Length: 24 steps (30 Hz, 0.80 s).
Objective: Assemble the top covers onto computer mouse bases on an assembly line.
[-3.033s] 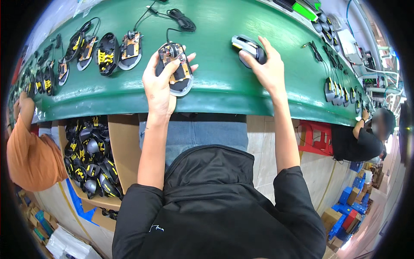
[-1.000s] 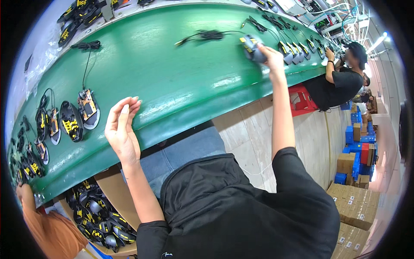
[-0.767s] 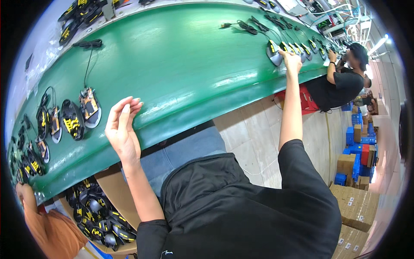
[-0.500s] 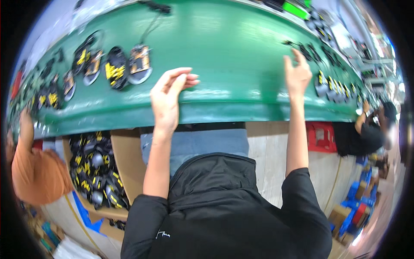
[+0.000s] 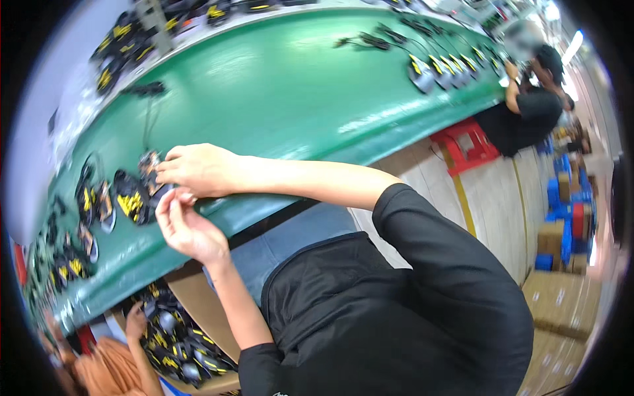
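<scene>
My right hand [image 5: 201,170] reaches across to the left, its curled fingers on an opened, rounded device [image 5: 150,162] like a computer mouse half, with a circuit board showing. The palm hides much of that device; its thin cable runs up to a dark coiled bundle [image 5: 146,88]. Just below, my left hand [image 5: 191,231] has loosely bent fingers by the device's near edge, and I see nothing in them. A black shell with yellow pieces [image 5: 132,198] lies immediately to the left on the green table mat [image 5: 264,99].
More opened devices [image 5: 105,204] line the table's left. At the right stand several grey rounded units [image 5: 421,76] with black cables. A cardboard box [image 5: 208,310] of black and yellow parts sits below the edge. Co-workers are at both ends; a red stool [image 5: 465,146] stands right.
My view has swung to the left. My right hand has crossed from the table's right side to the opened device, and my left hand has come close beside it.
</scene>
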Available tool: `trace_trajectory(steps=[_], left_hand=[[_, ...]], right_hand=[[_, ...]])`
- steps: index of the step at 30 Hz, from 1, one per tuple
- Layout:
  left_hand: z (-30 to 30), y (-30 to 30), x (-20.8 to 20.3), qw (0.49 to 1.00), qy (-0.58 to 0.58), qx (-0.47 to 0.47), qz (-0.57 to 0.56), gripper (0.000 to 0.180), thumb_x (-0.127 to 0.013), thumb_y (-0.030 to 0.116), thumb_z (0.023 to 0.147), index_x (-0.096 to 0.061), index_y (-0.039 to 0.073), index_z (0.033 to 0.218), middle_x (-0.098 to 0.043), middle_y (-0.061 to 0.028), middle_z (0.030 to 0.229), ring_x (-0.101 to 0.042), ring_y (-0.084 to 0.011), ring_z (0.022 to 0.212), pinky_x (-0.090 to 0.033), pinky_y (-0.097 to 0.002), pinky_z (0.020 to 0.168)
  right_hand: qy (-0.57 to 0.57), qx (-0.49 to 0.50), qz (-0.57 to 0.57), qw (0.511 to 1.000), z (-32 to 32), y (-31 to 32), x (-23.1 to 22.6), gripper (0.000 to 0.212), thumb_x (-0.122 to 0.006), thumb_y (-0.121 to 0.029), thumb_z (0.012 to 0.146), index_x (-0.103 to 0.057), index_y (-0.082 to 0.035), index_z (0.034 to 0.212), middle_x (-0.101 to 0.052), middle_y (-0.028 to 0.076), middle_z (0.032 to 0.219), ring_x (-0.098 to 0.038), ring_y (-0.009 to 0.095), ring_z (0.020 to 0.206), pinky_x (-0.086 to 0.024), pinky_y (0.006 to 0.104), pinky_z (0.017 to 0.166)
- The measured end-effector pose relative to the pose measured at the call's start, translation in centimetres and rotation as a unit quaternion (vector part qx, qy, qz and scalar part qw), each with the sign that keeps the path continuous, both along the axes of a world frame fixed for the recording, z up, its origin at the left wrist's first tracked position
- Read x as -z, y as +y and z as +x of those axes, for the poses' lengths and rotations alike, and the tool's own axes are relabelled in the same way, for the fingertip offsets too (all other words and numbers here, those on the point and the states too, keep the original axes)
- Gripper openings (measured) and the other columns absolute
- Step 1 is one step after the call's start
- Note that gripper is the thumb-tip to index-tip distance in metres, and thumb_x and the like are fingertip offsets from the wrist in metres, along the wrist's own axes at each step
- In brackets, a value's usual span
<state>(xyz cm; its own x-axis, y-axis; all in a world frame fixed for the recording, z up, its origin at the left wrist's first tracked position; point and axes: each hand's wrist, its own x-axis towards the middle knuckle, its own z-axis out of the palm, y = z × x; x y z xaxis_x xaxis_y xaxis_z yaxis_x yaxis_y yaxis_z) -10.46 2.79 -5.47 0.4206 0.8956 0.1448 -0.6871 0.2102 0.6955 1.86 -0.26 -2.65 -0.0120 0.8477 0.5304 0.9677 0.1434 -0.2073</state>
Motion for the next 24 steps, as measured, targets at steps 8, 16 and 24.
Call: trace_trajectory(steps=[8, 16, 24], left_hand=[[-0.3, 1.2, -0.3, 0.995, 0.041, 0.079, 0.051, 0.014, -0.049, 0.002, 0.095, -0.058, -0.004, 0.103, -0.058, -0.0092, 0.085, -0.054, -0.0142, 0.080, -0.044, -0.0265, 0.074], [-0.5, 1.9, -0.6, 0.991, 0.076, 0.101, 0.051, 0.014, -0.049, 0.003, 0.095, -0.059, -0.003, 0.103, -0.058, -0.0083, 0.086, -0.055, -0.0137, 0.080, -0.044, -0.0263, 0.072], [-0.8, 2.2, -1.0, 0.988, 0.107, 0.099, 0.060, 0.013, -0.050, 0.003, 0.095, -0.060, -0.003, 0.102, -0.058, -0.0080, 0.086, -0.055, -0.0136, 0.079, -0.044, -0.0255, 0.072]], right_hand=[[-0.102, 0.521, 0.120, 0.839, 11.3, -22.3, -4.7, 0.023, -0.072, -0.022, 0.081, -0.071, -0.009, 0.100, -0.071, 0.013, 0.100, -0.066, 0.030, 0.095, -0.051, 0.0384, 0.086], [0.021, 0.745, 0.038, 0.666, 16.4, -38.6, -3.8, 0.053, -0.074, -0.039, 0.080, -0.065, -0.004, 0.118, -0.068, 0.022, 0.104, -0.065, 0.038, 0.096, -0.051, 0.0425, 0.085], [-0.035, 0.733, 0.060, 0.677, 16.4, -37.6, -3.4, 0.049, -0.075, -0.034, 0.078, -0.066, -0.004, 0.116, -0.067, 0.022, 0.103, -0.065, 0.038, 0.094, -0.051, 0.0429, 0.084]])
